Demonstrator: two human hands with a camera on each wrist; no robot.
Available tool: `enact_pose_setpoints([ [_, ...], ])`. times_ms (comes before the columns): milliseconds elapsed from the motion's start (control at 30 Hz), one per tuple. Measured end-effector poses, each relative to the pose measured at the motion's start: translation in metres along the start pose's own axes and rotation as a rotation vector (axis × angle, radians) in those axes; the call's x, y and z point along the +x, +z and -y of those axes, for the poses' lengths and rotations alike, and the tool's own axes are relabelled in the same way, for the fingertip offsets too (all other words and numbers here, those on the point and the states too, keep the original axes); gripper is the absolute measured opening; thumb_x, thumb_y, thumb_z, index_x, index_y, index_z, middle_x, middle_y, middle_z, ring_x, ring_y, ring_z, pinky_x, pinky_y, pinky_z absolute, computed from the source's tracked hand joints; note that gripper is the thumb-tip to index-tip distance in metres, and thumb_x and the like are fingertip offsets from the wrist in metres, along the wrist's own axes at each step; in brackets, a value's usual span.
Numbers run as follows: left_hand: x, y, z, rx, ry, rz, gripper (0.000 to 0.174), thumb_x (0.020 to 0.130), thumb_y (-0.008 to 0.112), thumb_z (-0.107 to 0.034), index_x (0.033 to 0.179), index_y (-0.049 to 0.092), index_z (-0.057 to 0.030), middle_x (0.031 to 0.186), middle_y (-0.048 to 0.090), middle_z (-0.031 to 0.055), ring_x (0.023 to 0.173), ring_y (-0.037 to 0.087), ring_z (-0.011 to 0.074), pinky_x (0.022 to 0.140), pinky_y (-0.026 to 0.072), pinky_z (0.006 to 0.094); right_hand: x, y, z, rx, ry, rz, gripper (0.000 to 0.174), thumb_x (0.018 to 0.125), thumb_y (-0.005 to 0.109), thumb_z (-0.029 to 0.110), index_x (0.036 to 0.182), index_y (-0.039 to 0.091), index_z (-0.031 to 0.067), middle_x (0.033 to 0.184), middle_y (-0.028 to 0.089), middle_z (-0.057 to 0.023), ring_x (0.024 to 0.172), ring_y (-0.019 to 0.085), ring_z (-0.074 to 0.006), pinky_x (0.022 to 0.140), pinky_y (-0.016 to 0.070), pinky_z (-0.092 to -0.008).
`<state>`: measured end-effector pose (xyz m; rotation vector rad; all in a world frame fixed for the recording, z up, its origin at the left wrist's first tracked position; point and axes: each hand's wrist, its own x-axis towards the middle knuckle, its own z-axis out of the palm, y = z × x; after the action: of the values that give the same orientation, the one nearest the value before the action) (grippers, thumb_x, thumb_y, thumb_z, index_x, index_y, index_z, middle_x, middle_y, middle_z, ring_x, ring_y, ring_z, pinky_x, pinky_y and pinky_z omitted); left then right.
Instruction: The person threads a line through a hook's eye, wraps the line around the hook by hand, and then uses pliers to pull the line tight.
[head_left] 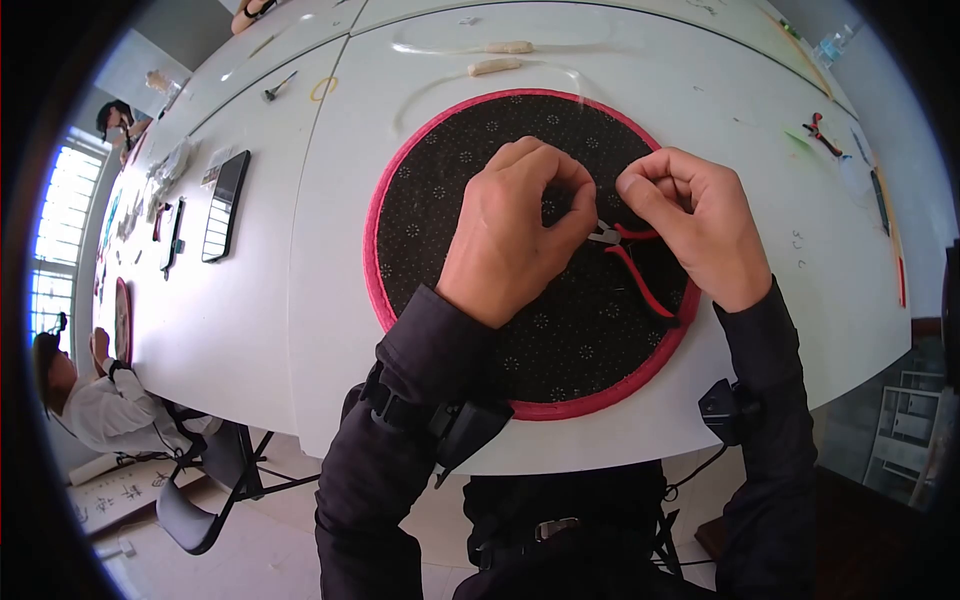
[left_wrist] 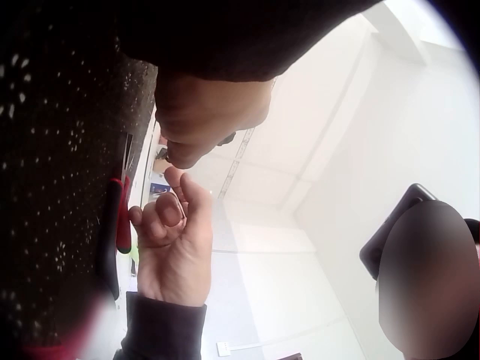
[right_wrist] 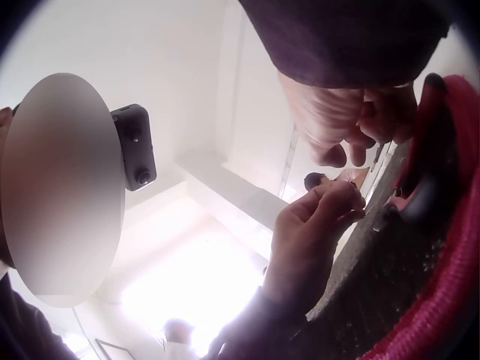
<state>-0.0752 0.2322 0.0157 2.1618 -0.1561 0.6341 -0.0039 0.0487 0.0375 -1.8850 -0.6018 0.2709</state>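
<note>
Both hands are raised close together over a round dark mat (head_left: 530, 350) with small white flower prints and a red rim. My left hand (head_left: 520, 225) has thumb and index finger brought together; in the right wrist view, something small and thin shows at the fingertips of that left hand (right_wrist: 311, 232). My right hand (head_left: 705, 220) faces it with curled fingers, the thumb against the index finger. By that right hand (left_wrist: 180, 247) a fine pale line shows in the left wrist view; I cannot tell its kind. Red-and-black pliers (head_left: 640, 275) lie on the mat beneath the hands, jaws toward the left hand.
Beyond the mat, two beige pieces (head_left: 495, 67) lie with clear looped strands. A phone (head_left: 226, 205) rests on the white table (head_left: 330, 330) at left, near a yellow ring (head_left: 323, 89). Another red-and-black tool (head_left: 822, 135) lies far right. A person (head_left: 90, 390) sits at left.
</note>
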Motion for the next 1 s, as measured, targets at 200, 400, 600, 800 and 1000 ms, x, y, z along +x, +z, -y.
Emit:
enact_pose_setpoints([
  [200, 0.0, 0.0, 0.001, -0.002, 0.001, 0.009, 0.009, 0.084, 0.072, -0.004, 0.089, 0.067, 0.0004, 0.088, 0.067, 0.0092, 0.081, 0.067, 0.0222, 0.073, 0.0517, 0.0319, 0.0, 0.001, 0.0, 0.059, -0.049, -0.077, 0.019, 0.096, 0.068, 0.015, 0.092, 0.068, -0.0035, 0.064, 0.052, 0.0065, 0.057, 0.039, 0.0008, 0.052, 0.0311, -0.0199],
  [400, 0.0, 0.001, 0.003, -0.007, 0.033, 0.016, 0.01, 0.085, 0.072, -0.005, 0.091, 0.067, 0.0002, 0.089, 0.068, 0.0099, 0.082, 0.067, 0.0234, 0.073, 0.052, 0.0327, 0.0, 0.004, 0.0, 0.178, -0.02, -0.077, 0.019, 0.096, 0.068, 0.014, 0.092, 0.067, -0.0051, 0.066, 0.058, 0.0054, 0.06, 0.045, 0.0011, 0.053, 0.0343, -0.0188],
  [600, -0.001, 0.002, 0.002, -0.01, 0.04, 0.02, 0.01, 0.085, 0.072, -0.005, 0.091, 0.067, 0.0002, 0.089, 0.068, 0.0104, 0.081, 0.067, 0.0246, 0.073, 0.0521, 0.0334, -0.003, 0.006, 0.006, 0.122, 0.029, -0.016, 0.016, 0.095, 0.067, 0.01, 0.091, 0.066, -0.006, 0.067, 0.061, 0.0033, 0.06, 0.049, 0.0004, 0.054, 0.039, -0.0186],
  [800, 0.0, 0.002, 0.003, 0.002, 0.077, 0.0, 0.01, 0.084, 0.073, -0.004, 0.09, 0.067, 0.0003, 0.09, 0.068, 0.0105, 0.082, 0.067, 0.0251, 0.073, 0.0522, 0.0331, -0.001, 0.006, -0.003, 0.065, -0.001, -0.003, 0.018, 0.096, 0.067, 0.012, 0.095, 0.067, -0.0055, 0.066, 0.057, 0.0047, 0.058, 0.045, -0.0002, 0.052, 0.0357, -0.0195],
  [1000, 0.0, 0.002, 0.002, -0.018, 0.109, -0.041, 0.009, 0.082, 0.073, -0.002, 0.089, 0.067, 0.0006, 0.091, 0.069, 0.0104, 0.083, 0.068, 0.0237, 0.075, 0.0523, 0.0321, 0.001, 0.007, -0.007, 0.097, -0.037, -0.027, 0.027, 0.098, 0.066, 0.023, 0.095, 0.069, -0.0043, 0.066, 0.054, 0.0059, 0.06, 0.043, -0.001, 0.054, 0.0349, -0.0208],
])
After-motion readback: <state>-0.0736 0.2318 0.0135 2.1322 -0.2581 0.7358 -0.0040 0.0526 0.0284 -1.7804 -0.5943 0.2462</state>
